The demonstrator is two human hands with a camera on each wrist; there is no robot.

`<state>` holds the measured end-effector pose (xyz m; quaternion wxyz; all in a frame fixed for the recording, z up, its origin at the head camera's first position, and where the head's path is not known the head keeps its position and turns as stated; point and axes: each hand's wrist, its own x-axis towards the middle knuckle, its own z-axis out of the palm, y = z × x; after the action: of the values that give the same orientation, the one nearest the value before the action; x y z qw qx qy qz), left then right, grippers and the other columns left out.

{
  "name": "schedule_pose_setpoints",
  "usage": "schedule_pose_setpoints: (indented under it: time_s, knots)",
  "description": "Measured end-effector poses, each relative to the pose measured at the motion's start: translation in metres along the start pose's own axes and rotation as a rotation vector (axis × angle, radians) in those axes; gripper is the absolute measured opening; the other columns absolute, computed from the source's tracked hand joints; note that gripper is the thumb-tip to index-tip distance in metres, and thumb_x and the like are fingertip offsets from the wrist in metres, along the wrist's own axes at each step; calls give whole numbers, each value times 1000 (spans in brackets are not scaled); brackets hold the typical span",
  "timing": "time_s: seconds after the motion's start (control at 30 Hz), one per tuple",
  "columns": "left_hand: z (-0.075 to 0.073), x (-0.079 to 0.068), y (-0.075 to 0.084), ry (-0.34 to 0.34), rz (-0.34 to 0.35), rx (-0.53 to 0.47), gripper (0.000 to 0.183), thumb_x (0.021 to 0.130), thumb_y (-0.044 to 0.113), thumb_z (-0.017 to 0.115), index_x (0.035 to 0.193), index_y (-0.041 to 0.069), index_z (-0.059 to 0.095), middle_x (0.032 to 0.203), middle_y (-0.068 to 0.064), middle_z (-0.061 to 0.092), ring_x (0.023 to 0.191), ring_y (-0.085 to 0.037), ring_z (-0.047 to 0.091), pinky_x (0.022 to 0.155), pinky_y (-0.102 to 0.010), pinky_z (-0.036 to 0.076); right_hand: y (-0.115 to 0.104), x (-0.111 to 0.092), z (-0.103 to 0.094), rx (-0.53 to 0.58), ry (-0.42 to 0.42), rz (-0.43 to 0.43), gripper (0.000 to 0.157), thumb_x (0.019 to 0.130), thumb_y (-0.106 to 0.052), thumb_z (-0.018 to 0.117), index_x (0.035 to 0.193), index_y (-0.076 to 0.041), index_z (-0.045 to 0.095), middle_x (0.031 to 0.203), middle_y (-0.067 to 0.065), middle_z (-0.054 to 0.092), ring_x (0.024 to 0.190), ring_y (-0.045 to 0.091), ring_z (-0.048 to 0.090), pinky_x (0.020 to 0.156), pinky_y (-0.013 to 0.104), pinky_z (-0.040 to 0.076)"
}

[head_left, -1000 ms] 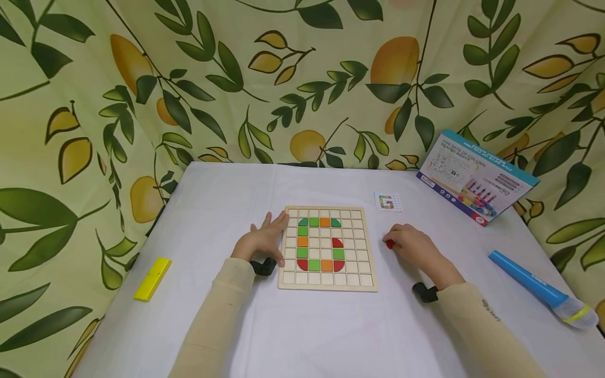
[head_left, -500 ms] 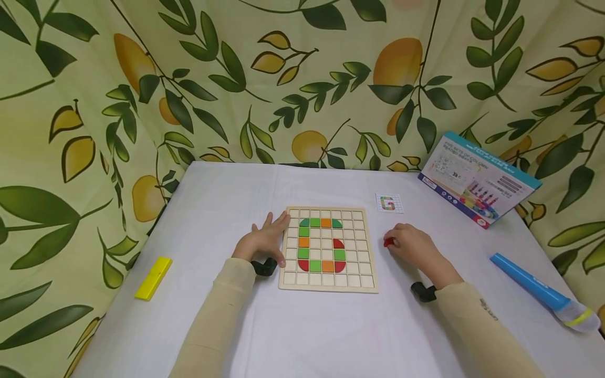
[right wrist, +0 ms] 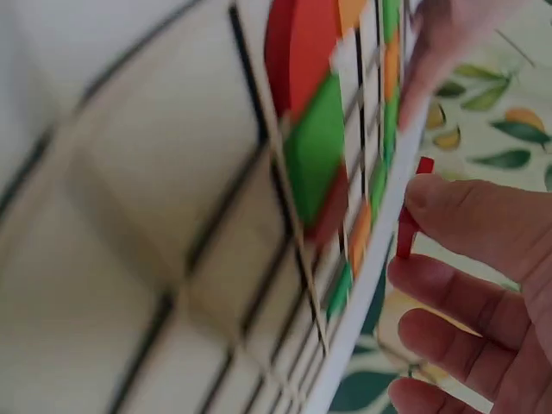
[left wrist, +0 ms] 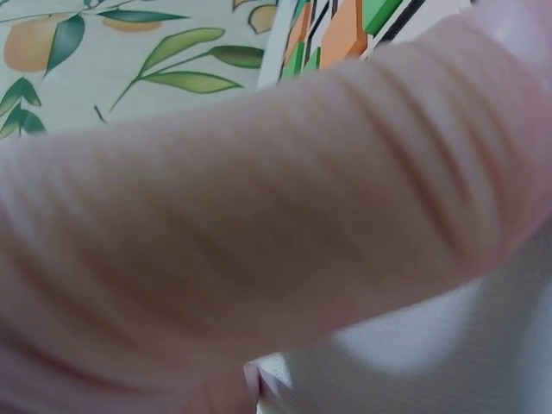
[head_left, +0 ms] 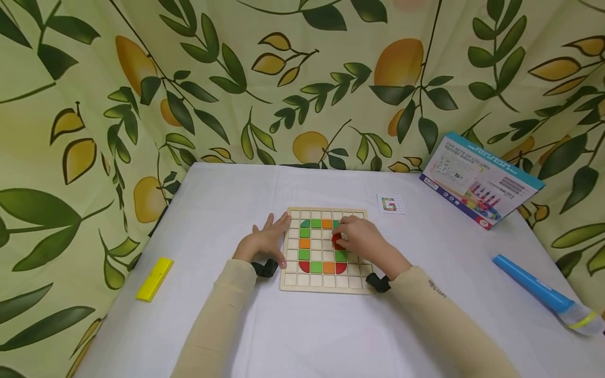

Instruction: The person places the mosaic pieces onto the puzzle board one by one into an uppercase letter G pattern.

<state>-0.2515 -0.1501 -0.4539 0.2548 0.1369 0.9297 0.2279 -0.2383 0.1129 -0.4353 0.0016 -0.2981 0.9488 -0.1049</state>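
A wooden grid board [head_left: 316, 243] lies on the white table with green, orange and red tiles set in several of its cells. My left hand [head_left: 264, 242] rests along the board's left edge, thumb and fingers spread. In the left wrist view, a finger [left wrist: 259, 224] fills most of the picture. Over the right part of the board, my right hand [head_left: 366, 242] pinches a red tile [right wrist: 405, 235] between thumb and fingertip. The right wrist view shows that tile held above the board surface. Some cells beneath this hand are hidden.
A small pattern card [head_left: 390, 204] lies beyond the board's right corner. Farther right are a printed box [head_left: 479, 181] and a blue microphone [head_left: 534, 283]. A yellow block [head_left: 155, 279] lies at the left. Behind the table hangs a leaf-patterned curtain [head_left: 212, 105].
My right hand has moved left from the table beside the board to above it, carrying the red tile. The left hand has stayed at the board's left edge.
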Motion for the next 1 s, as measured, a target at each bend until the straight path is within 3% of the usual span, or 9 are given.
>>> schedule_pose_setpoints:
  time_s: [0.23, 0.67, 1.0]
  knots:
    - [1, 1, 0, 6, 6, -6, 132, 48, 23, 90, 150, 19, 6, 155, 4, -6, 138, -27, -18, 99, -68, -10, -12, 12, 17, -9, 0, -80, 15, 77, -22, 74, 91, -16, 74, 80, -5, 58, 71, 10, 50, 64, 24, 46]
    - [1, 3, -2, 8, 10, 5, 134, 46, 28, 91, 150, 19, 5, 155, 5, -7, 138, -27, -18, 99, -68, -9, -10, 9, 23, 30, -1, -18, 18, 77, -20, 74, 95, -17, 74, 84, -4, 62, 75, 13, 53, 62, 24, 46]
    - [1, 3, -2, 13, 6, 16, 134, 46, 27, 91, 150, 18, 7, 155, 3, -5, 139, -29, -16, 99, -70, -8, -10, 7, 25, 38, 4, -21, 19, 77, -18, 74, 96, -16, 74, 84, -4, 61, 74, 11, 54, 60, 23, 46]
